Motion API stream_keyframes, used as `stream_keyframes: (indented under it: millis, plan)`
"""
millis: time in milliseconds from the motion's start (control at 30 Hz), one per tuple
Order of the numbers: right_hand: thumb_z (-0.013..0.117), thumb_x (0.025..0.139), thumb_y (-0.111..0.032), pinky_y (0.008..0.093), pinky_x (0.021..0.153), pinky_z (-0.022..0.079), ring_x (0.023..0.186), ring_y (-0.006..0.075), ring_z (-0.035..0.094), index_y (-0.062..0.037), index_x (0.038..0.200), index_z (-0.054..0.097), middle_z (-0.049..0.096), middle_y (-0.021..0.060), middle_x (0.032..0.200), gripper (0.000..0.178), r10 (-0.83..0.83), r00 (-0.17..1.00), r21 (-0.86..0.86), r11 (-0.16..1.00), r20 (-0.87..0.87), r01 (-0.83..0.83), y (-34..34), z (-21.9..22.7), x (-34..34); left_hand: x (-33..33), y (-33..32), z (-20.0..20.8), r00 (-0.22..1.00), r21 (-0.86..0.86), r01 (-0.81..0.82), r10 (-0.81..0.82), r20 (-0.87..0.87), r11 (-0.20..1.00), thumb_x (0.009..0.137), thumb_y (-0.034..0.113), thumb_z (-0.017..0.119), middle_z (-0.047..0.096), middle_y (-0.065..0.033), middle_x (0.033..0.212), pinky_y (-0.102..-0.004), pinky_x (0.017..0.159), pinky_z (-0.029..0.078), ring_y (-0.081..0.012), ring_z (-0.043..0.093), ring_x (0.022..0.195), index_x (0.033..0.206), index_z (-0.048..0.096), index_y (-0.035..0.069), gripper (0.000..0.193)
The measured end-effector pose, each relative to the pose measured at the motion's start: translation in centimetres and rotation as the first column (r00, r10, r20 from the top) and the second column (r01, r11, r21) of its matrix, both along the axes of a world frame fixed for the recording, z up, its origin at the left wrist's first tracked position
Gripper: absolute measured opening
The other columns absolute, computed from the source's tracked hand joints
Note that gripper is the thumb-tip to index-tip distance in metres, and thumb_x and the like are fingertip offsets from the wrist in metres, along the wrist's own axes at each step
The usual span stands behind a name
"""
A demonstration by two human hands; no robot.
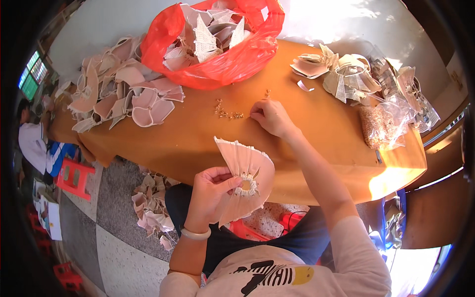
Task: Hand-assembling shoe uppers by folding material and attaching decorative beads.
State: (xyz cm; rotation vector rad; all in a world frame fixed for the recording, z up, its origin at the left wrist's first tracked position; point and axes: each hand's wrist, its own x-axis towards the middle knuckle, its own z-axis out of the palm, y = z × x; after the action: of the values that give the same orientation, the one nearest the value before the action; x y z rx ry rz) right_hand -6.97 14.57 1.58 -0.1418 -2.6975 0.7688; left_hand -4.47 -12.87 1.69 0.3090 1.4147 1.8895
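Note:
Pinched between the thumb and fingers of my left hand point(213, 190) is a pale pink, fan-shaped fabric piece point(255, 171). It curves around a small gathered ring with a hole in the middle, and tiny dark dots show around that ring. My right hand point(269, 117) rests on the brown tabletop with its fingers drawn together. Whatever its fingertips hold, if anything, is hidden. Small gold beads point(228, 116) lie scattered just left of it, and a few more sit beyond its knuckles.
A red plastic bag point(217, 74) full of similar fabric pieces stands at the back. Beside it a heap of pink pieces point(123, 89) covers the left end. Finished-looking gathered pieces point(351, 74) and a clear bag of gold beads point(376, 126) lie right. A person point(33, 133) sits far left near a red stool point(75, 179).

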Motion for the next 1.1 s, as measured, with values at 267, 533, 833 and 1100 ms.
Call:
stream_keyframes:
  millis: [267, 533, 833, 1100]
  plan:
    - [0.065, 0.081, -0.012, 0.0382, 0.075, 0.052, 0.08, 0.03, 0.066, -0.0037, 0.088, 0.071, 0.069, 0.0135, 0.083, 0.013, -0.054, 0.998, -0.126, 0.99, 0.023, 0.057, -0.6, 0.4, -0.1, -1.3, 0.4, -1.5, 0.999, 0.043, -0.03, 0.029, 0.027, 0.999, 0.08, 0.001, 0.074, 0.071, -0.0089, 0.083, -0.0212, 0.061, 0.048, -0.0111, 0.066, 0.069, 0.098, 0.068, -0.002, 0.019]
    - [0.068, 0.082, -0.009, 0.0341, 0.07, 0.052, 0.075, 0.0238, 0.065, -0.0015, 0.091, 0.07, 0.067, 0.012, 0.081, 0.012, 0.003, 1.0, -0.235, 0.972, 0.0, -0.003, -1.7, 1.6, 1.3, -2.0, 0.5, -0.8, 1.0, 0.003, -0.015, 0.015, 0.025, 1.0, 0.079, 0.002, 0.075, 0.072, -0.0106, 0.085, -0.0215, 0.06, 0.048, -0.0118, 0.066, 0.07, 0.099, 0.068, -0.004, 0.022]
    - [0.071, 0.079, -0.012, 0.0344, 0.068, 0.045, 0.077, 0.0228, 0.06, -0.0095, 0.087, 0.067, 0.06, 0.0032, 0.083, 0.009, 0.281, 0.911, -0.089, 0.943, -0.302, -0.32, -9.0, 2.6, 8.7, -1.2, 0.7, 0.8, 1.0, 0.016, 0.023, -0.023, 0.015, 1.0, 0.079, 0.001, 0.074, 0.072, -0.0101, 0.085, -0.021, 0.064, 0.049, -0.0134, 0.067, 0.072, 0.098, 0.069, -0.003, 0.02]
    - [0.073, 0.074, -0.013, 0.0323, 0.073, 0.044, 0.076, 0.0184, 0.061, -0.0108, 0.089, 0.07, 0.063, -0.0007, 0.087, 0.016, 0.353, 0.888, 0.122, 0.936, -0.294, -0.331, -8.8, 3.6, 10.0, -1.0, 0.1, 0.6, 0.984, 0.159, 0.103, -0.124, 0.128, 0.982, 0.083, -0.004, 0.069, 0.07, -0.0143, 0.095, -0.0264, 0.071, 0.054, -0.0196, 0.07, 0.084, 0.104, 0.066, -0.006, 0.021]
